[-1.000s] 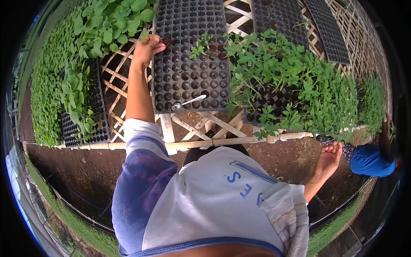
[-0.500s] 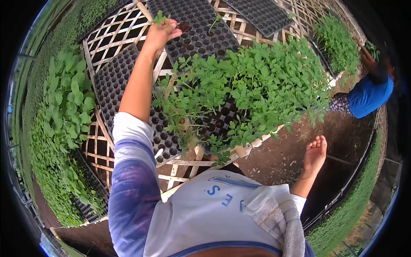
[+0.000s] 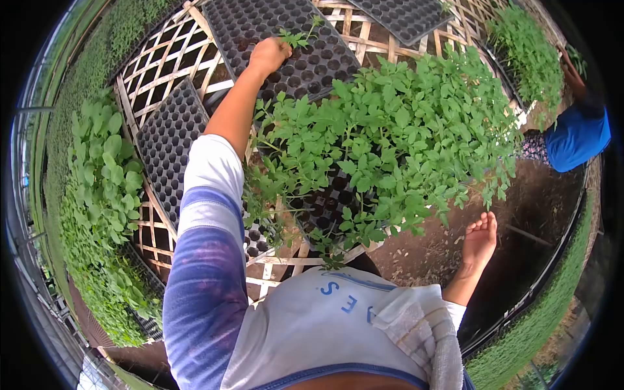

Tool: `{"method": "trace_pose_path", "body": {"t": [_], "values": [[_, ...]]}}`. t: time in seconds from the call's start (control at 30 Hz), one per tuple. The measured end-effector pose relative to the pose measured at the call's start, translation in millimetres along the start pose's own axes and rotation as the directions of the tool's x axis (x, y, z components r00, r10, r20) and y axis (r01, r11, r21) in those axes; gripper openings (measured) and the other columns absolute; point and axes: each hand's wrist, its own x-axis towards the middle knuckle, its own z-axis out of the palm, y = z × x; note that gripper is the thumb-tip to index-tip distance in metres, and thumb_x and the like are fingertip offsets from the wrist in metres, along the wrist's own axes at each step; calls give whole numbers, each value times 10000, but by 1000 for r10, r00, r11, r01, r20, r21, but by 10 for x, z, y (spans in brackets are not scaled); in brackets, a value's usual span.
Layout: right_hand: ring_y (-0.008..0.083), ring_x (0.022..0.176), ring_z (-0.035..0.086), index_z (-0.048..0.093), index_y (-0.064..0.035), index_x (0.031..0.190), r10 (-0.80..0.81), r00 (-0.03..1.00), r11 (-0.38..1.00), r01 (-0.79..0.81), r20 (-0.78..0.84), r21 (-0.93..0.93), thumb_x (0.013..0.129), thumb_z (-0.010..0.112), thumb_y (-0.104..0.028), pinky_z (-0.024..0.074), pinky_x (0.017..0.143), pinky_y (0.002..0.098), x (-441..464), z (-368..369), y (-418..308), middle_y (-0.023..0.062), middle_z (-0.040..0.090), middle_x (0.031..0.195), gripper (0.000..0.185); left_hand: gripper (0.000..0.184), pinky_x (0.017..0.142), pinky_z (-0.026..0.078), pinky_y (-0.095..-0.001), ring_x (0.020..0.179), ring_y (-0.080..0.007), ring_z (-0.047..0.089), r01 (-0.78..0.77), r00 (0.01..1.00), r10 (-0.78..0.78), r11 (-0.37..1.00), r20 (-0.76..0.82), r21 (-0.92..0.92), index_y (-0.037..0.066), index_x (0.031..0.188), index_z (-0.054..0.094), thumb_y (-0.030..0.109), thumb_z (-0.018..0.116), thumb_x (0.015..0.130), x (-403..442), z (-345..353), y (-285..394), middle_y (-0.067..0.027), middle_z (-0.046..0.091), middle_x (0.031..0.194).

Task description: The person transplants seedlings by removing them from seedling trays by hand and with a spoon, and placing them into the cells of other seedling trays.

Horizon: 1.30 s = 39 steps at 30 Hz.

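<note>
Located the small seedling (image 3: 296,39) just past the fingertips of the left hand (image 3: 272,56), nearer the right edge than the left of the black cell tray (image 3: 305,73) on the slatted counter (image 3: 197,16). Spreads crosswise, leafy end slanting away from the grip; long axis of stem not readable. Close against the knuckles; cannot tell whether touching. Recorded left grip as bunched together, palm down; cannot tell whether clamped on the stem, with tips hidden beneath. Much nearer to left than to the right hand (image 3: 480,242), empty and loosely apart beyond the counter's near edge. Looks bright green, thin, with divided leaflets; roots hidden. Noted just beyond, farther from the grip: another sprig (image 3: 316,25).
</note>
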Motion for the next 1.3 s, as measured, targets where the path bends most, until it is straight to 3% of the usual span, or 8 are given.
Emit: {"method": "trace_pose_path", "body": {"t": [0.33,0.5,0.57,0.63,0.77,1.03,1.23,1.3], "values": [[124,819,618,604,-80,1143,13,1000,1000,-13,16,-5,988,571,-175,528,737,279,67,137,68,49,673,1034,185,402,927,501,-445,1095,-340,627,55,997,-62,988,46,147,162,1082,730,405,742,762,104,137,62,-146,687,1143],[132,825,625,605,-81,1150,21,1000,1000,-21,17,-10,988,571,-175,534,743,283,57,145,78,61,671,1050,190,433,913,505,-423,1057,-340,646,97,993,-105,984,45,150,98,1087,719,318,776,719,108,24,84,-147,689,1149],[135,832,627,606,-78,1153,23,999,1000,-23,35,3,989,571,-178,537,747,287,70,105,79,65,671,1052,195,422,867,511,-403,978,-308,675,40,971,-11,992,239,-117,71,1094,713,201,778,698,207,-77,-69,-160,708,1073],[132,838,626,607,-79,1147,19,999,1000,-19,30,-2,991,568,-183,535,744,284,63,113,82,61,671,1052,191,402,812,515,-364,905,-260,684,69,988,-14,929,151,-365,76,1090,714,96,736,689,242,-300,-310,-143,719,928],[125,837,622,609,-83,1133,22,1000,1000,-22,7,-23,992,566,-187,529,744,277,69,131,95,51,671,1049,181,389,892,523,-377,1014,-309,681,182,968,-191,981,-163,-69,151,1124,717,33,638,761,408,-558,-832,-142,719,1051],[138,843,616,607,-83,1110,10,1000,999,-10,0,-32,992,566,-192,528,749,286,98,246,144,59,667,1037,166,310,969,475,-423,1103,-345,596,-35,973,123,913,-193,407,188,1126,700,99,628,838,304,-321,-866,-143,646,1104],[146,847,614,598,-80,1087,33,999,998,-32,13,-45,985,567,-185,532,753,289,164,234,138,77,665,1046,149,163,976,470,-464,1204,-338,525,30,993,12,938,-118,346,200,1022,673,203,613,871,383,-428,-892,-129,578,1237],[148,852,616,598,-80,1084,26,1000,999,-26,-10,-30,979,575,-183,533,758,291,175,260,133,86,665,1057,149,185,927,490,-421,1056,-323,625,13,977,22,987,-210,163,117,995,686,239,637,866,425,-541,-1026,-145,681,1054]]}}
